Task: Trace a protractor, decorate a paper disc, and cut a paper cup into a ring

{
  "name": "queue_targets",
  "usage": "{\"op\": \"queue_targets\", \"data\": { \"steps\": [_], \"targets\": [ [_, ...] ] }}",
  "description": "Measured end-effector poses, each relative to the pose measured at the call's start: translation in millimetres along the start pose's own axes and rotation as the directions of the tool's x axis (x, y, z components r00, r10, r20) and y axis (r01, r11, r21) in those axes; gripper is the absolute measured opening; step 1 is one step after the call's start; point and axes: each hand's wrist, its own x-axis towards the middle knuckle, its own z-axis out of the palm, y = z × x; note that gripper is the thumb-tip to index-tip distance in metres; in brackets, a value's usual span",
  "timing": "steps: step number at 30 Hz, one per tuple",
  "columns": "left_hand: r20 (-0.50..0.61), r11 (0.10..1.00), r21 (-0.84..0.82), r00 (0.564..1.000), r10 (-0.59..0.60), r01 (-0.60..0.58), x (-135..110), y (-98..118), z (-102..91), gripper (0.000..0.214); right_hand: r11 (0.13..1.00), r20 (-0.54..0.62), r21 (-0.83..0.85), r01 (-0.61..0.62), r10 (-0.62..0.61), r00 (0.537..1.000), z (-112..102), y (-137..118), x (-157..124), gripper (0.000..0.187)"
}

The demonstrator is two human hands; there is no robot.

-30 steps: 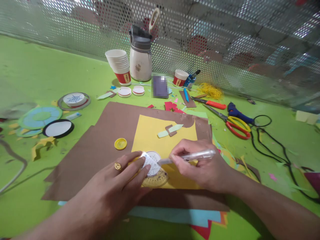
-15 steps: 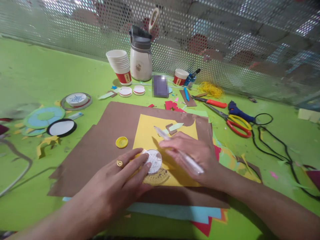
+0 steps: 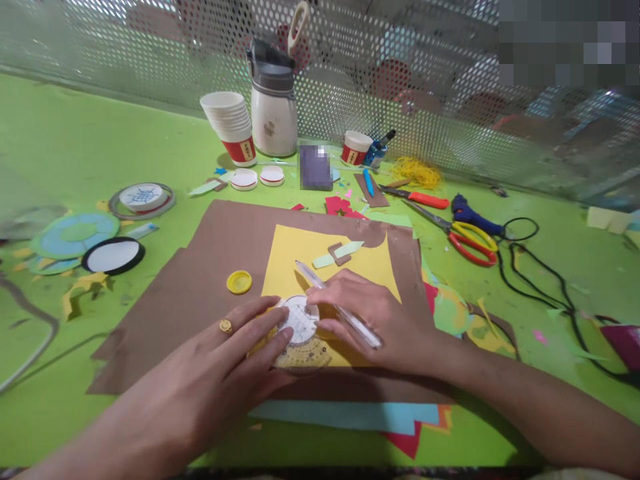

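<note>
Head view: our left hand (image 3: 235, 355) pins the white disc (image 3: 303, 321) with fingertips; our right hand (image 3: 377, 307), gripping a pen (image 3: 360, 329), could bump it askew.

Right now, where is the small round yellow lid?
In the head view, the yellow lid lies left of centre on the brown sheet, just left of the yellow paper and beyond the left hand.
</note>
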Motion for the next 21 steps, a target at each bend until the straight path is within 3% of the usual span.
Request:
{"op": "queue_targets", "data": {
  "steps": [10, 21],
  "targets": [
    [0.044, 0.998, -0.050, 0.999, 0.031, -0.029, -2, -13, -15.4, 0.031, 0.999, 0.014, -0.013, -0.030, 0.030, 0.999, 6, 6, -3, 0.027],
    [0.022, 0.999, -0.018, 0.999, -0.043, 0.044, 6, 6, -9.6, 0.040, 1.000, 0.058, -0.012, -0.027, 0.028, 0.998, 4, -2, 2, 0.038]
  ]
}}
